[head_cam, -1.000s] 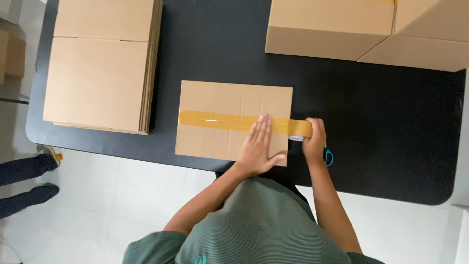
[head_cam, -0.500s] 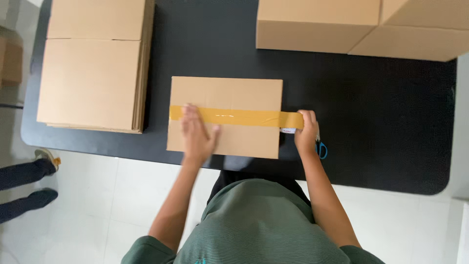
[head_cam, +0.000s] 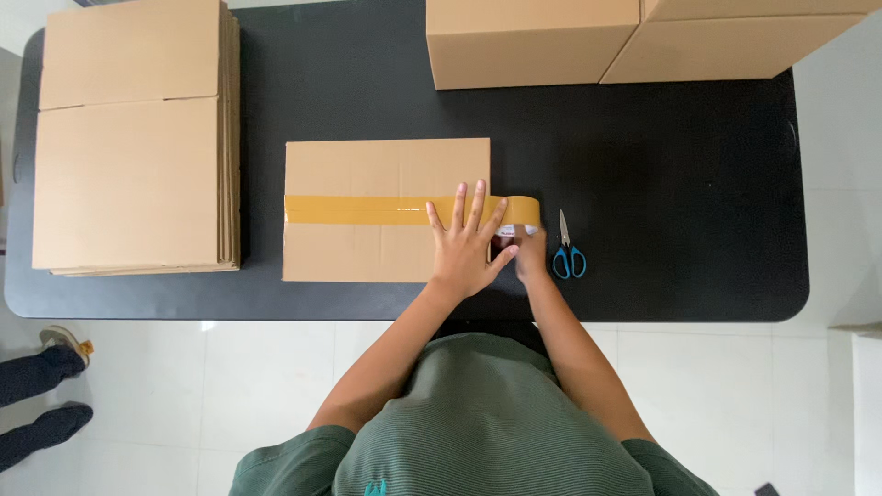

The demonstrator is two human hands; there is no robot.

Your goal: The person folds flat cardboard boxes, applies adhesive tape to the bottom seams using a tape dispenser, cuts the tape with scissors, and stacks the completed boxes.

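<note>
At frame centre on the black table [head_cam: 689, 184], the left hand [head_cam: 467, 246] is pressing flat, fingers spread wide, on the closed cardboard box [head_cam: 367, 174] over its brown tape strip [head_cam: 354, 210]. The right hand [head_cam: 529, 254] is gripping the tape roll [head_cam: 519, 217] beside blue scissors [head_cam: 567, 254]; the box's contents are hidden.

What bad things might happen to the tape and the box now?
The tape could wrinkle or run crooked near the box edge, where the left hand presses it. The right hand grips the roll beside open-looking scissors, so fingers might bump the blades.
</note>
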